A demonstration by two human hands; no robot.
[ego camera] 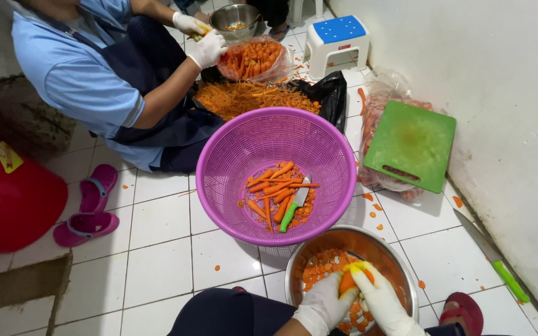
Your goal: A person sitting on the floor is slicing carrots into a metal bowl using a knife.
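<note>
My left hand [324, 306] and my right hand [381, 302], both in white gloves, meet over a steel bowl [378, 244] of cut carrot pieces. Together they grip an orange carrot piece [347, 281]. Just beyond the bowl stands a purple plastic basket [226, 163] that holds peeled carrots [275, 185] and a green-handled knife [294, 207].
A person in a blue shirt [79, 78] sits at the far left, gloved hands at a bag of carrots [253, 59] over a pile of peelings [250, 96]. A green cutting board [410, 144] lies on a bag; a second knife [496, 260] rests by the wall. Pink sandals [88, 211], a white stool [337, 38].
</note>
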